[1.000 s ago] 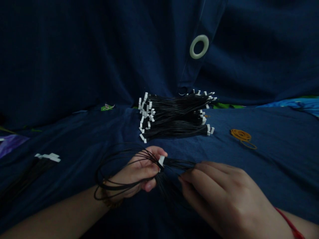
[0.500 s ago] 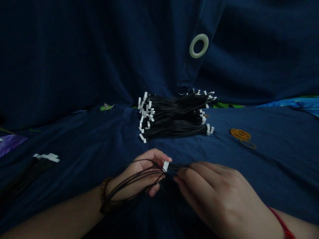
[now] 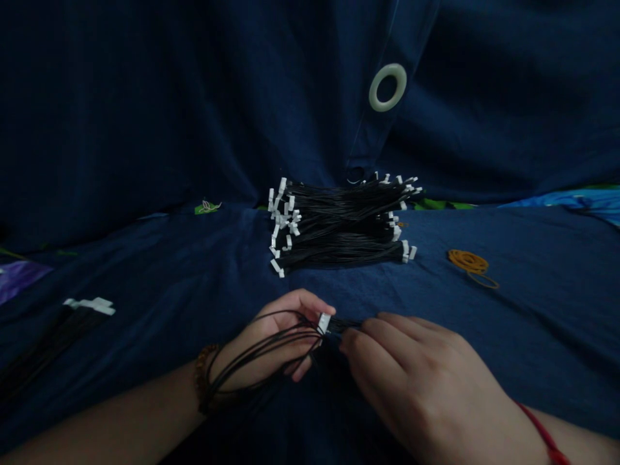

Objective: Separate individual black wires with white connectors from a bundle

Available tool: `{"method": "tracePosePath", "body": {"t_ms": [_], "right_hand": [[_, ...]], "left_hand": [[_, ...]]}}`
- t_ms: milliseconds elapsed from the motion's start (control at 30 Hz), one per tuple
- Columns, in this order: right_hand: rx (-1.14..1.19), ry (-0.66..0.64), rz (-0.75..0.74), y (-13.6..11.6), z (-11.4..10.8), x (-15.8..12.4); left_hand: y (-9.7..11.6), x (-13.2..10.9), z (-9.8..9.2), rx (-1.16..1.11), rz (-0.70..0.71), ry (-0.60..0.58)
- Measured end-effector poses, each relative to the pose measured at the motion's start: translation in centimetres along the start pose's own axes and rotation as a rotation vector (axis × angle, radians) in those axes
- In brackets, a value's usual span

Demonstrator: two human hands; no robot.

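Observation:
A white connector (image 3: 324, 323) with black wires sits at the fingertips of my left hand (image 3: 281, 332), whose fingers are closed round it. Loops of the black wires (image 3: 256, 345) hang back over my left palm and wrist. Just right of the connector, my right hand (image 3: 411, 368) is closed, palm down, on the black wires that come out of it; its fingertips are partly hidden. Beyond both hands lies a pile of black cables (image 3: 343, 226) with white connectors at both ends.
Another black cable bundle (image 3: 58, 332) with white ends lies at the left. Orange rubber bands (image 3: 467, 261) rest on the dark blue cloth (image 3: 533, 278) at the right. A pale ring (image 3: 387, 87) is on the hanging cloth behind. Purple material (image 3: 22, 279) shows at the far left.
My right hand has shifted very slightly left and its fingers have moved a little at the wires. The connector in my left hand is slightly turned.

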State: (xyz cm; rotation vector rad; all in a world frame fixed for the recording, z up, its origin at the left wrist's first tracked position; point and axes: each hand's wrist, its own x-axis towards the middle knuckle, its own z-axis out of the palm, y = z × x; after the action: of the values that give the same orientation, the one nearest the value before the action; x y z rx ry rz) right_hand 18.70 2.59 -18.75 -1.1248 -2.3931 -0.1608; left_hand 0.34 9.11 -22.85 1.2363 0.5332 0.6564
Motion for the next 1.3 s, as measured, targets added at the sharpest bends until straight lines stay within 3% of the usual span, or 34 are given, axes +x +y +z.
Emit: {"method": "tracePosePath", "body": {"t_ms": [100, 333, 433, 600, 733, 900, 967, 1100, 1200, 1300], "right_hand": [[0.009, -0.002, 0.002, -0.1, 0.0, 0.0], [0.009, -0.009, 0.006, -0.1, 0.6, -0.1], [-0.068, -0.013, 0.001, 0.4, 0.2, 0.0], [-0.291, 0.047, 0.101, 0.8, -1.5, -0.2], [-0.205, -0.088, 0.056, 0.4, -1.5, -1.1], [-0.26, -0.175, 0.054, -0.1, -0.8, -1.7], [-0.189, -0.23, 0.061, -0.2, -0.5, -1.4], [0.201, -0.364, 0.274, 0.2, 0.7, 0.1], [0.543, -0.359, 0.356, 1.1, 1.8, 1.0], [0.696, -0.32, 0.396, 1.7, 2.6, 1.1]], "left_hand": [[-0.3, 0.2, 0.0, -0.105, 0.014, -0.096], [-0.6, 0.3, 0.2, -0.102, -0.001, -0.121], [-0.3, 0.5, 0.1, -0.08, -0.009, -0.055], [0.1, 0.9, 0.0, -0.036, -0.016, 0.173], [0.3, 0.9, 0.4, -0.06, 0.017, 0.291], [0.5, 0.8, 0.8, -0.068, 0.031, 0.337], [0.4, 0.8, 0.7, -0.073, 0.033, 0.331], [-0.1, 0.8, 0.3, -0.076, 0.044, 0.271], [-0.3, 0.9, 0.2, -0.08, 0.054, 0.214], [-0.2, 1.0, 0.4, -0.06, 0.039, 0.231]]}}
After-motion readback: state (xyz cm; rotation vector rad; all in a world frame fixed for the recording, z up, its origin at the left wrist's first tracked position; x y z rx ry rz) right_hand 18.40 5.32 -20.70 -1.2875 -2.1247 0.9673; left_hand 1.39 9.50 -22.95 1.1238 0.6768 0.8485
